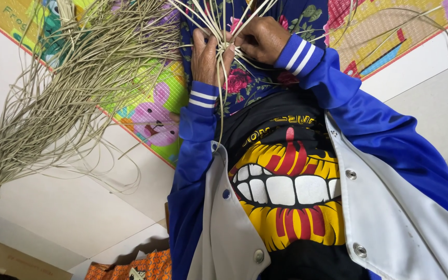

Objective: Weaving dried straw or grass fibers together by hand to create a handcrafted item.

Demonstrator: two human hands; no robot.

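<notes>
Where hands (234, 46) grip reed strands (219, 21), woven part hidden.

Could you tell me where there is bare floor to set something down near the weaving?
Bare white tile floor lies below the loose reed bundle, between the colourful play mat and the cardboard box. Another bare patch lies right of the mat. It is crowded where the left hand and right hand grip reed strands.

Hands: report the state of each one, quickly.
Left hand: fingers curled shut around thin pale reed strands.
Right hand: closed, pinching the same reed strands beside the left hand.
</notes>
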